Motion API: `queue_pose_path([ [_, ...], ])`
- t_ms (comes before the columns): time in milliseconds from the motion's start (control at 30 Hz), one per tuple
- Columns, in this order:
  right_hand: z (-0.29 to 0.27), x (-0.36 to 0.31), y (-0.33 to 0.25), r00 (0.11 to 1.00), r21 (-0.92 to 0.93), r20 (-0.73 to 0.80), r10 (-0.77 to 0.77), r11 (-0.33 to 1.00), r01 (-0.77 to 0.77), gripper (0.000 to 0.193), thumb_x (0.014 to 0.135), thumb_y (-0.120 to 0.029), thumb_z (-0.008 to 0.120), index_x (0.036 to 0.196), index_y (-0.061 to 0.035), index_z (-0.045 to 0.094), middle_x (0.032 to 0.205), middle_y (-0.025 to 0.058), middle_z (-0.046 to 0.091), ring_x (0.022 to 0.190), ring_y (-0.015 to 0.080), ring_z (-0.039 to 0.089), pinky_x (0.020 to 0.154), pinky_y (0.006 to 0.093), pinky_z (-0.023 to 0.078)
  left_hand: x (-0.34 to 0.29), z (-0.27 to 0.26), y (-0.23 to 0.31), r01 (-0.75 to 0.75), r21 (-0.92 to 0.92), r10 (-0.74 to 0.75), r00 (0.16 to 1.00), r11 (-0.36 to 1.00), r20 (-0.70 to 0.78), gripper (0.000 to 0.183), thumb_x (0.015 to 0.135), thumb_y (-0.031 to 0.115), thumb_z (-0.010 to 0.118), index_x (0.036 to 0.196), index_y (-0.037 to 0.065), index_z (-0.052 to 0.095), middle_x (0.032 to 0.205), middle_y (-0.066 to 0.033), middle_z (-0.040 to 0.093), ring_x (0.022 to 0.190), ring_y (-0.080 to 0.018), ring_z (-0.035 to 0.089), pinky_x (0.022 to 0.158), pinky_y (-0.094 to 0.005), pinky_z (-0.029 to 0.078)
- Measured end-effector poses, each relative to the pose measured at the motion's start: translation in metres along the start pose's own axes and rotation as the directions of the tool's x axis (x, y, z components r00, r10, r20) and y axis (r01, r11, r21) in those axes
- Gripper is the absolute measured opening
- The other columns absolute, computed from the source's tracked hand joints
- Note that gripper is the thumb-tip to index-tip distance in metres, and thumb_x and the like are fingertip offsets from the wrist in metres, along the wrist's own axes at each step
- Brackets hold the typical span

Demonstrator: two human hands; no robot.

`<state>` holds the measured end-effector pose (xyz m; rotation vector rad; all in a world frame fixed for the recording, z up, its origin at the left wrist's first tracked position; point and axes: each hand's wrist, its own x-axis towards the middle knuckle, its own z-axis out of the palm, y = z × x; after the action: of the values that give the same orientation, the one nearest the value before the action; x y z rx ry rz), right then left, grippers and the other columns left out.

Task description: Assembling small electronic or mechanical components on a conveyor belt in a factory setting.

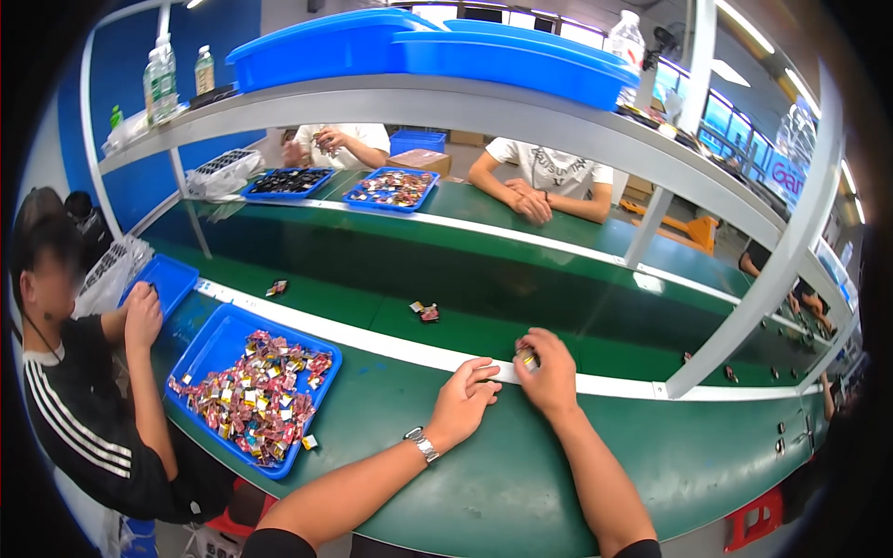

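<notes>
My right hand [549,374] is at the white rail that borders the green conveyor belt [372,321]. Its thumb and fingers close around a small dark piece with a yellow and white patch [530,361]. To its left, my left hand [462,402] hovers by the same rail, fingers loosely bent and apart, with nothing visible in them. A metal watch circles my left wrist. Small maroon and white pieces [428,314] lie on the belt beyond my hands. A blue tray [327,358] heaped with similar maroon, white and yellow pieces stands on the green worktop to my left.
One loose piece [310,443] lies beside the tray. A slanted grey post [758,307] rises at the right, carrying an overhead shelf [372,104] with blue bins. A co-worker [88,400] sits at the left; two more people sit across the belt, near filled trays [393,206].
</notes>
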<state>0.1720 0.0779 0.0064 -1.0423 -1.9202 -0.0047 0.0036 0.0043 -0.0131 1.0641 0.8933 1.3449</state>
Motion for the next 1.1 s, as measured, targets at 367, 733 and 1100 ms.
queue_pose_path([
  [367, 0.043, 0.033, 0.031, 0.997, -0.412, -0.068, 0.045, 0.908, -0.07, 0.046, 0.078, -0.017, 0.072, 0.12, -0.0038, 0.06, 0.116, 0.0138, 0.064, 0.108, 0.0347, 0.057, 0.09, 0.0456, 0.046, 0.016, -0.016, 0.004, -0.168, 0.332, 0.268, 0.921, 0.928, -0.284, 0.008, 0.09, 0.005, 0.057, 0.097, 0.001, 0.06, 0.083, -0.0073, 0.066, 0.071, -0.0135, 0.063, 0.065, -0.0289, 0.051],
  [733, 0.152, 0.06, -0.047, 0.917, -0.209, 0.129, 0.377, 0.915, -0.346, 0.073, 0.07, -0.03, 0.084, 0.126, 0.0038, 0.053, 0.108, 0.0169, 0.068, 0.097, 0.0324, 0.063, 0.089, 0.0423, 0.05, 0.032, -0.038, 0.009, -0.168, 0.381, 0.346, 0.815, 0.909, -0.466, 0.006, 0.09, 0.005, 0.059, 0.094, 0.002, 0.057, 0.08, -0.004, 0.063, 0.07, -0.0102, 0.058, 0.066, -0.0272, 0.05],
  [1100, -0.015, -0.017, -0.045, 0.913, 0.342, 0.398, 0.09, 0.909, -0.239, 0.07, 0.075, -0.013, 0.082, 0.135, -0.0061, 0.048, 0.121, 0.0064, 0.068, 0.114, 0.0276, 0.059, 0.099, 0.0376, 0.046, 0.025, -0.039, 0.019, 0.139, 0.098, -0.132, 0.989, 0.985, -0.069, 0.021, 0.098, 0.022, 0.053, 0.101, 0.002, 0.061, 0.08, -0.0045, 0.063, 0.064, -0.0108, 0.057, 0.058, -0.0258, 0.048],
])
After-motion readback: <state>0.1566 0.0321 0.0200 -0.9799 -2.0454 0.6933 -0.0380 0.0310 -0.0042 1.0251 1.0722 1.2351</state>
